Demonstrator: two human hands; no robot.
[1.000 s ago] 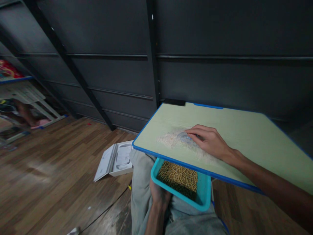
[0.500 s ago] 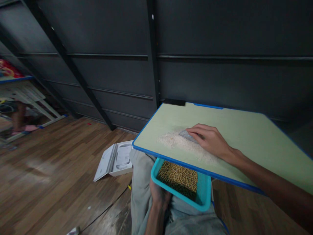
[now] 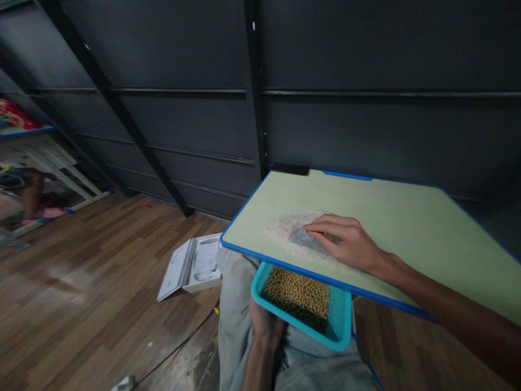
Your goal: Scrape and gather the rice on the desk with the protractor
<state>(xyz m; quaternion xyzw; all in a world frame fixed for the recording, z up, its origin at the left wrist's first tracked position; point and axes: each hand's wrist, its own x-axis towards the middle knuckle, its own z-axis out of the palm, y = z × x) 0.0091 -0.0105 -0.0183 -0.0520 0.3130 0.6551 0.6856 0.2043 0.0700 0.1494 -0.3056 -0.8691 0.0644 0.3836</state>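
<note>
My right hand (image 3: pixel 345 239) is closed in a pinch on a thin, greyish see-through plastic piece (image 3: pixel 304 237), its kind unclear. The piece rests low among pale, rice-like grains (image 3: pixel 280 231) spread over the light green tabletop (image 3: pixel 407 228). Below the table's near edge, my left hand (image 3: pixel 265 323) grips a turquoise plastic tray (image 3: pixel 340 320) from its left side and underneath; most of its fingers are hidden. Inside the tray lie tan, soybean-like beans (image 3: pixel 299 288), with smaller dark green beans (image 3: pixel 301 314) along the near side. The table edge covers the tray's far rim.
The table has a blue rim and stands against a dark panelled wall (image 3: pixel 195 125). An open white box (image 3: pixel 199 266) and a black cable (image 3: pixel 179 347) lie on the wooden floor to the left. At far left, another person's leg (image 3: pixel 32 195) shows beneath a second table.
My right hand has shifted slightly left and nearer to me with the plastic piece, which now lies flatter among the grains. My left hand and the tray stay put.
</note>
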